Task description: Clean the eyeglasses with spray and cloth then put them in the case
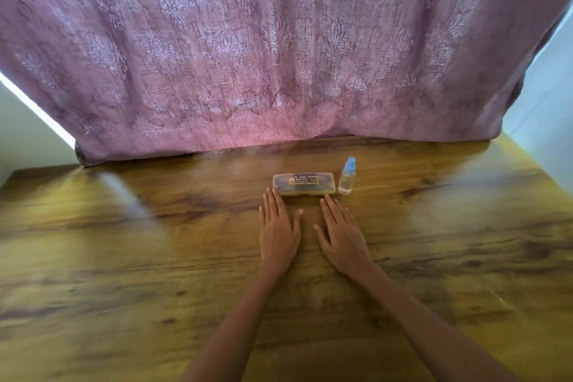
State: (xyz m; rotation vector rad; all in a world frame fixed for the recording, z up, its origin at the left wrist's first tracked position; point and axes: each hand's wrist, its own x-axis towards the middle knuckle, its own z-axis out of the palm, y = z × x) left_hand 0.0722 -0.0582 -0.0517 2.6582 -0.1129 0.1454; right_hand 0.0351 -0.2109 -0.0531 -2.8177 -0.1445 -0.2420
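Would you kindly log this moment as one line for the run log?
left hand: flat on table, empty | right hand: flat, empty | eyeglass case: closed | spray bottle: upright, right of case

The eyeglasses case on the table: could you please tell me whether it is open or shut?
Shut: the eyeglasses case lies flat with its printed lid down, dark shapes showing through it.

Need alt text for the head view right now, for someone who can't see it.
Left hand and right hand lie flat, empty, on a wooden table before a closed eyeglass case; a blue-capped spray bottle stands right of it.
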